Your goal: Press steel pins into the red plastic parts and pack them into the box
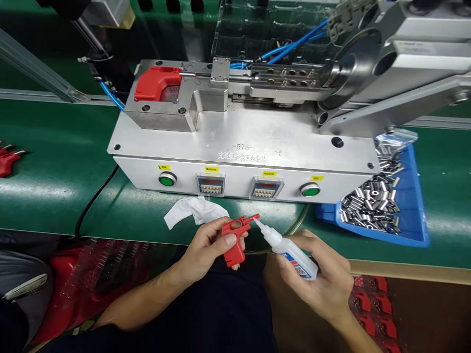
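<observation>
Reaching in over near edge of bench (pixel 66 206) w/ L hand (pixel 206 247) fr. lower L & R hand (pixel 326 272) fr. lower R, wrists turned inward. Pinching red plastic part (pixel 233 252) betw. L thumb & fingers, thin stem up-R. Gripping white squeeze bottle (pixel 300 260) in curled R fingers, nozzle angled up-L at stem; can't tell if touching. Farther R, can see blue bin (pixel 415 228) filled w/ short metal sleeves (pixel 371 203). Farther back, can see 2nd red part (pixel 156 81) seated in metal fixture (pixel 165 142), L end.
</observation>
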Motion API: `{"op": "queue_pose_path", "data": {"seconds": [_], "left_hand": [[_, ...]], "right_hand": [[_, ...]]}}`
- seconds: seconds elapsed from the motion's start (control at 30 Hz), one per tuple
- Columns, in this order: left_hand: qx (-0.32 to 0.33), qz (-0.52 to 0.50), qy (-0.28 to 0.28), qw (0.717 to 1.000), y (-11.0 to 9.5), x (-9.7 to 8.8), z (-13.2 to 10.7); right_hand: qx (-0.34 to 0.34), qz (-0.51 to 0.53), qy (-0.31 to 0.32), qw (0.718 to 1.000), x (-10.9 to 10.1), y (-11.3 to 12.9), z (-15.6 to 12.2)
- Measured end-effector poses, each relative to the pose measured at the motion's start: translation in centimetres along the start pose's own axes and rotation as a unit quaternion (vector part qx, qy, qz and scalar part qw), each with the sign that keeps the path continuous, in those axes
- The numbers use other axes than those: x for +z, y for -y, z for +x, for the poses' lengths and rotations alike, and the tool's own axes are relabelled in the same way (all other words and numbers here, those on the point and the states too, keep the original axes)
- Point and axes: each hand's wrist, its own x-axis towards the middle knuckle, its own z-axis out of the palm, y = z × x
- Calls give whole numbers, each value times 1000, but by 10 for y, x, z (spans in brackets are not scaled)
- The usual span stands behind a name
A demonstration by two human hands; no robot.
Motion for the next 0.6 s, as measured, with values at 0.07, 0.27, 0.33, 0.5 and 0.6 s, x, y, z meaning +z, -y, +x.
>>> {"op": "queue_pose_path", "data": {"seconds": [0.07, 0.27, 0.33, 0.5, 0.6], "left_hand": [[-4, -15, -2, 1000, 0, 0, 0], [-27, -38, -3, 999, 3, -2, 1], [-27, -27, -9, 999, 2, -6, -1], [-6, 34, -61, 998, 1, -22, -10], [6, 64, -130, 989, 0, -35, -20]], "right_hand": [[-2, -6, -1, 1000, 1, 0, 0], [27, 9, 6, 1000, -2, 0, 1], [70, 32, 4, 997, -3, -4, -1], [145, 92, 92, 981, 7, -26, -7], [137, 69, 115, 981, 20, -42, -7]]}}
